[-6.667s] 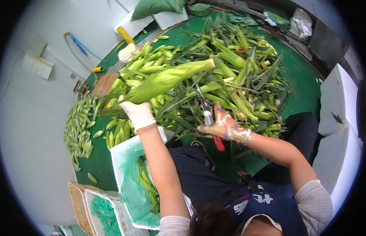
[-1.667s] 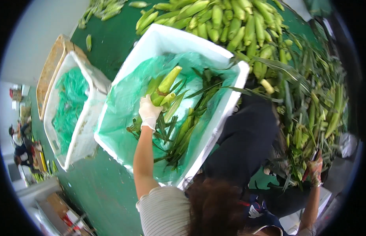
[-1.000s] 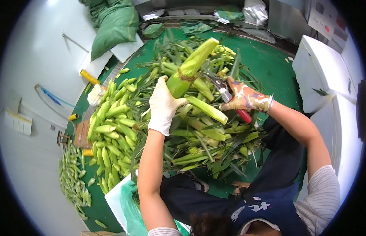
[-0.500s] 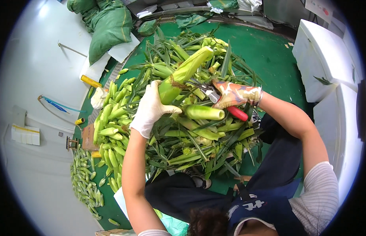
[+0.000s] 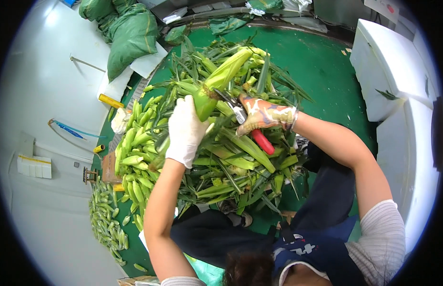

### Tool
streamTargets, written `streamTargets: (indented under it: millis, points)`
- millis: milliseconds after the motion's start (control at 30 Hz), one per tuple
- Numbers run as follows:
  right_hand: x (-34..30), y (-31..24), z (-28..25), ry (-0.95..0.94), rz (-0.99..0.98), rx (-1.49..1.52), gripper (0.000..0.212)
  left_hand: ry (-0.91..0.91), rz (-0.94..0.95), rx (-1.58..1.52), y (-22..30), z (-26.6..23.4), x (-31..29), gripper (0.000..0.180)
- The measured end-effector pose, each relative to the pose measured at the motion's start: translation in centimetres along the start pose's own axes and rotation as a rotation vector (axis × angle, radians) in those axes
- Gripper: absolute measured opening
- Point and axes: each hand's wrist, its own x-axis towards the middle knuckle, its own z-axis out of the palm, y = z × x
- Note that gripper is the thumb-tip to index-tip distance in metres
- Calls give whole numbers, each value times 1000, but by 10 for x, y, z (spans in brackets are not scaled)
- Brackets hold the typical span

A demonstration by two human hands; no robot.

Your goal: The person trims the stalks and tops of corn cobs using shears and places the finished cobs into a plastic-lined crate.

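My left hand (image 5: 186,131), in a white glove, is closed around an ear of corn, mostly hidden behind it. The ear's pale end shows by the thumb side, and a blurred green part shows on the other side. Right above the fingers is a large pale-green corn husk (image 5: 228,71) with brown silk at its lower part. In a camouflage-patterned glove, my right hand (image 5: 264,114) grips pruning shears (image 5: 263,142) with a red handle. Their blades point up-left beside that husk. Both hands are over a heap of leaves and husks (image 5: 231,164).
Trimmed green ears (image 5: 133,157) are piled left of the heap, with smaller ones (image 5: 105,214) nearer me. Green sacks (image 5: 133,45) stand at the back left beside a white wall. White boxes (image 5: 381,71) line the right side. Yellow tubes (image 5: 110,101) lie at the left.
My left hand has turned and closed, its thumb no longer spread out. The pale ear end beside it has shifted left. My right hand has moved left with the shears.
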Motion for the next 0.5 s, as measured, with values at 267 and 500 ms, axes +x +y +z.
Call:
streamTargets:
  millis: [267,500]
  points:
    - [-6,40,41,69,-69,-57,41,-168,156,17,-48,-24,-14,56]
    - [-60,-31,28,252,-217,-337,42,-318,271,258,-74,-37,-4,48]
